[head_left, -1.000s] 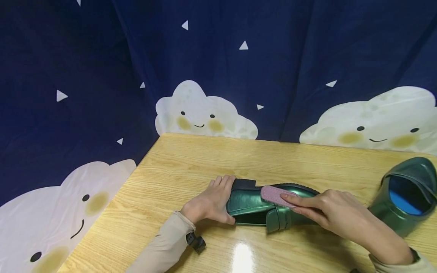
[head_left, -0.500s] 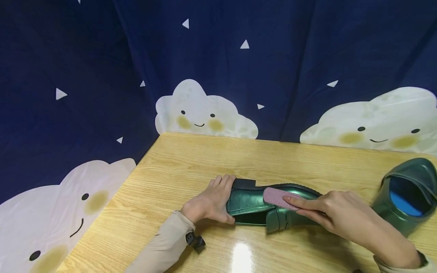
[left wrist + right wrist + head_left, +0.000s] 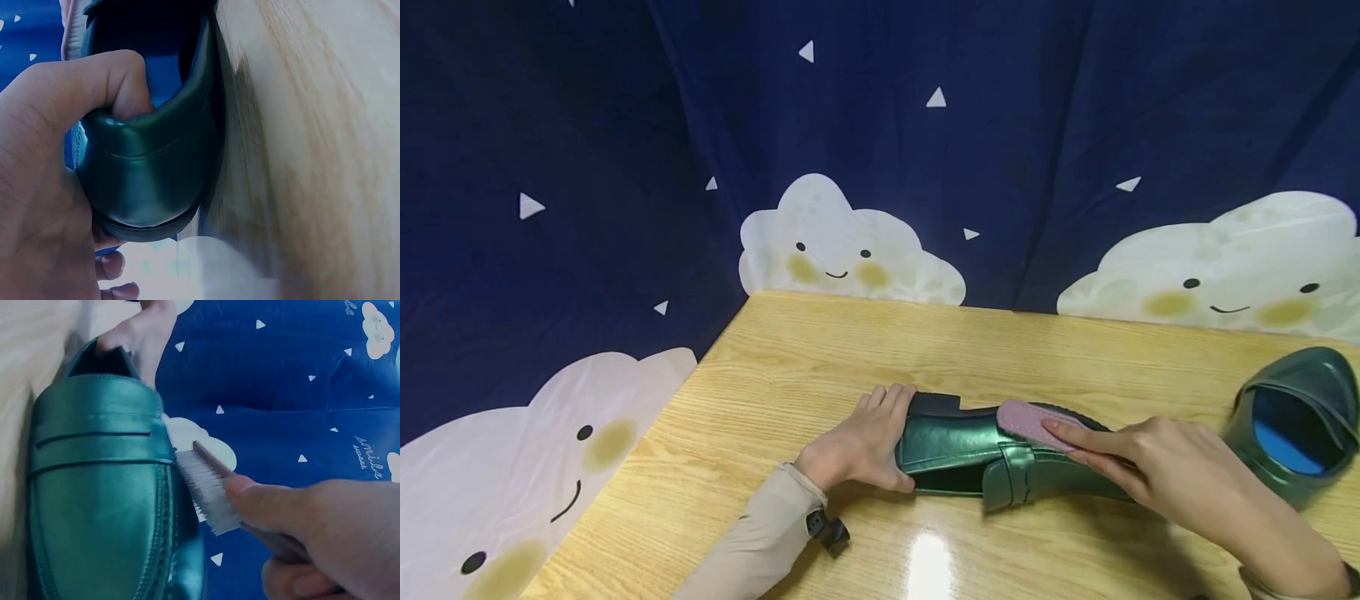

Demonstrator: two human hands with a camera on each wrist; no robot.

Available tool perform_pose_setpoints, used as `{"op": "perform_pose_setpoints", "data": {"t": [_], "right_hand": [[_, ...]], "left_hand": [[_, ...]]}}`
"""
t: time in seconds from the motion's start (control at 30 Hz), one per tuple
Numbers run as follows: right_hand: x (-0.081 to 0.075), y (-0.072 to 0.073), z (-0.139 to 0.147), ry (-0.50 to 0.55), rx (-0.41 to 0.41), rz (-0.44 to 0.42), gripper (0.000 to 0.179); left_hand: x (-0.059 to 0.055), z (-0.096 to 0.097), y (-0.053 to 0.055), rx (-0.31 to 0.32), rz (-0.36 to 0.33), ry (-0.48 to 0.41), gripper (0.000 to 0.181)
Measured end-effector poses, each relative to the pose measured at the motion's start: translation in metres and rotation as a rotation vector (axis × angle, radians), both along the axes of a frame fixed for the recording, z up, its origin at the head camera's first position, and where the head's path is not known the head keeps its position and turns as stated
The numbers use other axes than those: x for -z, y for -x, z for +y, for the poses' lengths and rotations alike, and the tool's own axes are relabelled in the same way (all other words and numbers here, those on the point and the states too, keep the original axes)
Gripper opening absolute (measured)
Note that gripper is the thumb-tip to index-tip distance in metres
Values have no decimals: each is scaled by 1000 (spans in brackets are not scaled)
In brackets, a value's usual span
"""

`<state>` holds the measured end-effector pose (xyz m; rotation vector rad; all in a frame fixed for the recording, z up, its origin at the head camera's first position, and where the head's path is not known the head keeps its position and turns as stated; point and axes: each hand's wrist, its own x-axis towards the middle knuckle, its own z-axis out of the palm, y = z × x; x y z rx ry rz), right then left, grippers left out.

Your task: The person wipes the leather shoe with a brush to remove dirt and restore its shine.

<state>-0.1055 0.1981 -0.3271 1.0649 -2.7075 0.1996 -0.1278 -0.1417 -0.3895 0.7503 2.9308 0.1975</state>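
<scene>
A shiny green loafer (image 3: 947, 442) lies on its side on the wooden table, its black heel and sole facing away. My left hand (image 3: 865, 446) grips it by the heel end; in the left wrist view the thumb (image 3: 128, 81) hooks over the back rim into the opening. My right hand (image 3: 1180, 467) pinches a pink-backed brush (image 3: 1033, 423) against the loafer's upper side, near the strap. White bristles (image 3: 209, 490) show in the right wrist view, close along the side of the shoe. The toe is partly hidden behind my right hand in the head view.
A second green loafer (image 3: 1296, 425) with a blue insole stands at the table's right, just beyond my right wrist. The wooden table (image 3: 820, 350) meets a dark blue curtain (image 3: 880, 125) with cloud prints at its back and left edges.
The brush in my right hand has slid along the loafer's side to the right, toward the toe. My left hand and the shoe it grips have stayed in place.
</scene>
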Motion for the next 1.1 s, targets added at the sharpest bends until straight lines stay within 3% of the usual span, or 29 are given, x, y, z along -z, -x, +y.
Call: {"op": "perform_pose_setpoints", "data": {"t": [0.17,0.4,0.53,0.6,0.77,0.97,1.1], "right_hand": [[1,-1,9,15,-84,26,42],[-1,-1,20,0,21,16,37],[2,-1,22,65,-80,12,41],[2,-2,22,62,-64,-5,39],[0,-3,23,-16,98,-9,34],[2,-4,27,12,-22,-22,36],[2,-2,29,8,35,41,35]], "left_hand": [[1,2,0,-1,-9,4,117],[0,4,1,10,-8,9,118],[-1,4,1,8,-7,10,118],[-1,3,2,9,-1,10,118],[-1,3,2,16,14,7,117],[0,2,1,14,0,0,117],[-1,2,1,3,-11,5,118]]}}
